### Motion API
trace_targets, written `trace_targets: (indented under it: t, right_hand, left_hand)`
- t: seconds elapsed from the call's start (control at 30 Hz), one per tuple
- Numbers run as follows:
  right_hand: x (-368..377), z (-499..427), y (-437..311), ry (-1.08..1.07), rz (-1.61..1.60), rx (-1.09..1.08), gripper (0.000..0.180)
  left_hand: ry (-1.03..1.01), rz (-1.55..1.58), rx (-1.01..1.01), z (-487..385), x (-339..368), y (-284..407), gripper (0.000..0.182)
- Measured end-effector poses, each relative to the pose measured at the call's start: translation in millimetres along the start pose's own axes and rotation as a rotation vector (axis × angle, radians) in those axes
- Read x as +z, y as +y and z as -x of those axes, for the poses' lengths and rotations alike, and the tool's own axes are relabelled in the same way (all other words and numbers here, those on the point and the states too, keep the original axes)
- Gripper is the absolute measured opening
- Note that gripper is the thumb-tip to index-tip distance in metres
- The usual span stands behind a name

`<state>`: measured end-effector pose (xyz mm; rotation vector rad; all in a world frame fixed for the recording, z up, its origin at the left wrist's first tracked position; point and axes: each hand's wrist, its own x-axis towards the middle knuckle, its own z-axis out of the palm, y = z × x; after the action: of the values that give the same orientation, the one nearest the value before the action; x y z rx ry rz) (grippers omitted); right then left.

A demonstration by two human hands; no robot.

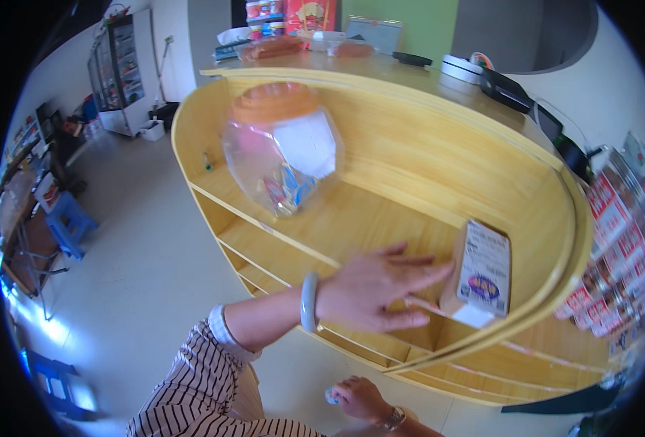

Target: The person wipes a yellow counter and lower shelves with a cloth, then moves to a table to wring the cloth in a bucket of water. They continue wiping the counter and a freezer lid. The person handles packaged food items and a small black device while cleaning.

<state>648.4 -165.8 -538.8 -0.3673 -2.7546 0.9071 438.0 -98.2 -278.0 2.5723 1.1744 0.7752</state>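
My left hand (380, 289), with a pale bangle on its wrist, reaches over the top shelf (388, 218) of a yellow wooden shelf unit. Its fingers are apart and hold nothing. The fingertips lie close to a small cardboard box (483, 267) with a printed white label; whether they touch it I cannot tell. Farther back on the same shelf stands a clear plastic jar (251, 169) with an orange lid and several wrapped pieces inside. Low in front of the unit, my right hand (360, 399) is closed around a small pale-blue item (331, 395), mostly hidden by the fingers.
A counter (374, 63) behind the shelf carries clear packs (273, 48), a tissue pack (232, 42) and a white round device (462, 68). To the right, jars with red-and-white labels (617, 235) are stacked. Blue plastic stools (70, 223) and a glass-door cabinet (120, 71) stand left.
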Motion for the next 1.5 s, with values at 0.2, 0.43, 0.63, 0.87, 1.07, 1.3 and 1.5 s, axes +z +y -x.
trace_targets:
  t: [0.2, 0.43, 0.63, 0.87, 1.07, 1.3, 1.5]
  right_hand:
    - [-6.9, 11.6, -19.2, 0.061, -0.134, 0.158, 0.01]
    - [30.0, 31.3, -51.6, 0.168, -0.109, 0.378, 0.01]
    - [-24.9, 36.4, -120.9, 0.353, -0.28, 0.592, 0.017]
    - [-145.0, 27.9, -181.0, 0.109, -0.299, 0.563, 0.016]
    - [-147.5, -27.5, -198.7, -0.166, -0.061, 0.649, 0.019]
    - [-71.7, -191.5, -296.0, -0.284, -0.065, 0.473, 0.019]
    - [-20.3, -307.3, -349.3, -0.276, -0.067, 0.4, 0.02]
  left_hand:
    - [-0.028, 0.085, -0.103, -9.1, -6.6, 11.3, 0.091]
    - [-0.062, 0.188, -0.252, -16.2, -18.4, 18.5, 0.085]
    - [0.099, 0.361, -0.487, -4.2, -36.3, 53.0, 0.068]
    - [0.056, 0.342, -1.083, 242.2, -28.7, 196.7, 0.053]
    - [0.03, 0.472, -2.374, 550.7, -28.2, 347.5, 0.029]
    - [0.846, 0.429, -2.975, 703.0, -41.4, 498.0, 0.029]
    - [0.978, 0.756, -2.624, 673.6, -12.5, 439.4, 0.042]
